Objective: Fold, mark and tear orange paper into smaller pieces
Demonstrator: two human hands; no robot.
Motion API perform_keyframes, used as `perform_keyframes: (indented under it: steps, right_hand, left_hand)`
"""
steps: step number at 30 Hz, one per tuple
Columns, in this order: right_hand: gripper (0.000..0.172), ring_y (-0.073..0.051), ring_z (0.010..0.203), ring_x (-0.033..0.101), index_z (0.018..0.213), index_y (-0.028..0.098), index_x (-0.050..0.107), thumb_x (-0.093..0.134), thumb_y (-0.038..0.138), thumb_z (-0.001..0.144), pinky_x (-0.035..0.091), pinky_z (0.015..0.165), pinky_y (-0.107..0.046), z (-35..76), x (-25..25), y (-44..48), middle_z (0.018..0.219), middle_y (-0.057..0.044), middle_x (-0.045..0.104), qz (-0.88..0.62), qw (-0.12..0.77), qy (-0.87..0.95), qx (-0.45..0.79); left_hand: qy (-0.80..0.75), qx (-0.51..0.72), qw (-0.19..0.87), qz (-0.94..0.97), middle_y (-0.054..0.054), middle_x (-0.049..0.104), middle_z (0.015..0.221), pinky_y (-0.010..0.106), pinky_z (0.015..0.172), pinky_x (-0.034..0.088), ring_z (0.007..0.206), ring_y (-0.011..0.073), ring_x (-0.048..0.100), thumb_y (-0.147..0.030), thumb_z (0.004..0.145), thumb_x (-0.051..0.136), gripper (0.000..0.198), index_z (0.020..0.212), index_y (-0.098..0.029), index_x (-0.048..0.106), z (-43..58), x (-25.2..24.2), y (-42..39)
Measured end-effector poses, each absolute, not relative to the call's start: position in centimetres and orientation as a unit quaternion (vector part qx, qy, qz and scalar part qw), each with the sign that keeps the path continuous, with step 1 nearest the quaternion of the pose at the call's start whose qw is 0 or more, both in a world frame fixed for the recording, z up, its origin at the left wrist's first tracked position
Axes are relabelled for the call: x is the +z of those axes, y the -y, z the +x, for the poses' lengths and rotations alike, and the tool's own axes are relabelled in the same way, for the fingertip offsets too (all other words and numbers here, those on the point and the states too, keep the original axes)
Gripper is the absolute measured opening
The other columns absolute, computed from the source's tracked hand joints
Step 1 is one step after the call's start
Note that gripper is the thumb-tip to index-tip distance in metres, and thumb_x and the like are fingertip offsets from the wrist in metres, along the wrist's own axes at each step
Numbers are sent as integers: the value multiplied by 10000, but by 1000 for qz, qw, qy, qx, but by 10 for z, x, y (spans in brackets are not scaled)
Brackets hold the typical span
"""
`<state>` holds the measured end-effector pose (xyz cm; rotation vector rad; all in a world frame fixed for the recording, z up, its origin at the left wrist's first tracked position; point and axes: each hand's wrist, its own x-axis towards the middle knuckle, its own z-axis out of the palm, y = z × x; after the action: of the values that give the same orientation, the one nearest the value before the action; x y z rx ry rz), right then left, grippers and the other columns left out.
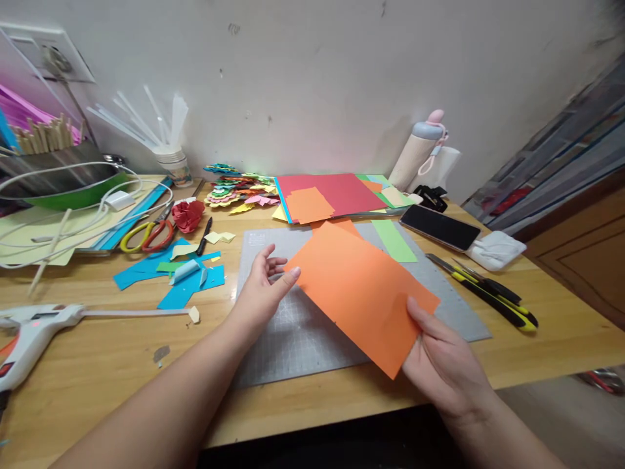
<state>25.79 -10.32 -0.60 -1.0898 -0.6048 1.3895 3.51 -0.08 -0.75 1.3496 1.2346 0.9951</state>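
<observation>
An orange sheet of paper (361, 286) is held tilted above the grey cutting mat (288, 352). My right hand (444, 358) grips its lower right end, thumb on top and fingers underneath. At the sheet's left corner is my left hand (263, 280), its fingers apart and partly curled, the thumb tip near or touching the edge. Behind the sheet, another orange piece (336, 227) shows in part. A light green paper strip (394, 241) lies on the mat's far side.
A red sheet stack (336, 192) with orange pieces lies at the back. Right of the mat are a yellow-black utility knife (493, 299), a phone (439, 227) and a bottle (415, 153). Scissors (149, 234), blue scraps (146, 267) and a glue gun (39, 326) lie left.
</observation>
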Motion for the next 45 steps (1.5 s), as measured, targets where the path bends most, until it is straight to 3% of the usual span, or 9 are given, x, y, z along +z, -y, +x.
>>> perform_keyframes:
  steps: [7, 11, 14, 17, 23, 30, 32, 36, 45]
  right_hand:
    - [381, -231, 1221, 529, 1305, 319, 511, 312, 340, 981, 466, 1011, -468, 254, 1, 93, 1324, -16, 578, -472, 611, 457, 442]
    - [507, -252, 1281, 464, 1357, 351, 472, 435, 141, 897, 385, 1079, -489, 249, 22, 103, 1416, 9, 474, -437, 479, 730, 215]
    - [728, -277, 1310, 418, 1438, 285, 360, 467, 14, 771, 393, 1074, -488, 237, 31, 105, 1460, -44, 390, -392, 350, 847, 79]
    - [772, -252, 1269, 478, 1456, 252, 320, 435, -19, 743, 460, 1021, -474, 228, 26, 104, 1384, -76, 497, -400, 333, 854, 25]
    - [568, -204, 1135, 600, 1268, 267, 545, 467, 5, 770, 492, 979, -447, 259, 6, 105, 1216, -40, 652, -458, 348, 817, 46]
    - [183, -132, 795, 666, 1005, 231, 653, 514, 175, 901, 501, 692, -273, 269, 7, 91, 891, -4, 733, -388, 243, 859, 229]
    - [158, -125, 685, 623, 903, 210, 671, 522, 262, 908, 446, 614, -259, 262, 9, 76, 773, 0, 704, -420, 219, 836, 278]
    - [260, -102, 566, 455, 677, 180, 570, 574, 373, 850, 329, 519, -231, 250, 9, 26, 600, 41, 521, -500, 172, 772, 354]
    - [284, -130, 597, 458, 683, 192, 548, 671, 443, 738, 315, 550, -254, 233, -11, -39, 613, 48, 501, -537, 176, 775, 282]
  left_hand:
    - [-532, 428, 529, 504, 175, 513, 1255, 319, 657, 489, 1034, 258, 586, -464, 762, 610, 781, 1384, -192, 223, 34, -8, -2]
    - [-573, 502, 285, 582, 141, 217, 1448, 439, 917, 427, 1198, 284, 425, -389, 654, 747, 1032, 1430, -295, 73, 30, 0, 6]
    - [-428, 452, 16, 783, 69, 405, 1331, 448, 923, 394, 1074, 251, 485, -291, 730, 707, 696, 1328, -358, 359, 28, 7, 21]
    - [-290, 357, -29, 887, 19, 615, 968, 338, 712, 437, 810, 178, 547, -150, 844, 539, 271, 1054, -314, 588, 27, 8, 31]
    - [-303, 336, 26, 891, 43, 655, 854, 297, 597, 433, 748, 170, 589, -130, 855, 495, 167, 899, -215, 631, 28, 6, 32]
    - [-374, -28, 105, 921, 11, 651, 680, 307, 560, 385, 587, 170, 583, -95, 722, 552, 146, 644, -200, 617, 28, 26, 44]
    - [-423, -40, 165, 890, 13, 668, 702, 299, 545, 393, 617, 192, 604, -235, 775, 595, 70, 750, -215, 657, 23, 34, 43]
    - [-485, 210, 89, 844, 87, 658, 1071, 369, 737, 460, 938, 254, 604, -441, 810, 604, 526, 1266, -203, 495, 18, 41, 41]
    - [-293, 130, 14, 947, 0, 639, 1127, 341, 886, 339, 1033, 167, 557, -146, 940, 430, 276, 1170, -233, 555, 50, -1, 41]
